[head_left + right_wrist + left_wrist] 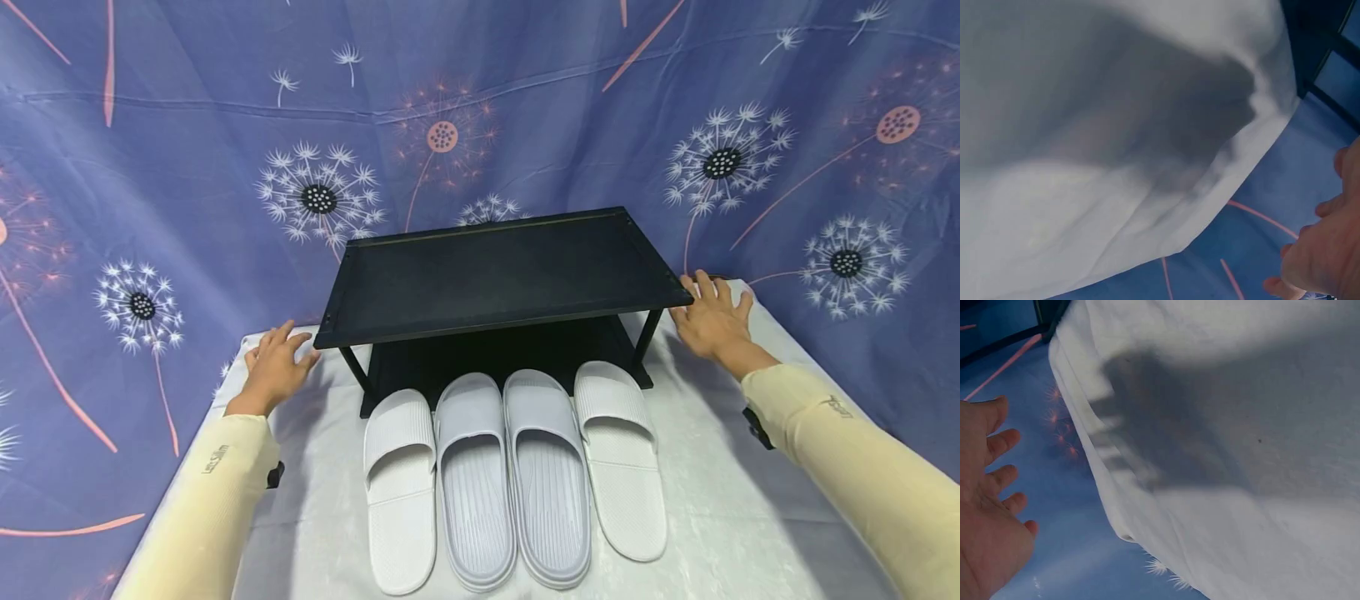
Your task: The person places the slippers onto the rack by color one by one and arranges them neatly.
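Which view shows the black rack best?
The head view: the black rack shows its top, front legs and part of the lower shelf. Each wrist view has only dark pieces, apparently its, in an upper corner.

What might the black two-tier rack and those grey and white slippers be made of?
Black rectangular two-tier rack: perhaps painted wood or board, satin, from its flat panels and soft sheen; its thin legs, too dark to tell, could be metal or plastic.
Pale grey slippers: probably smooth moulded foam or plastic, given the continuous grooves inside.
White ridged-strap slippers: likely similar, more matte, finely textured.
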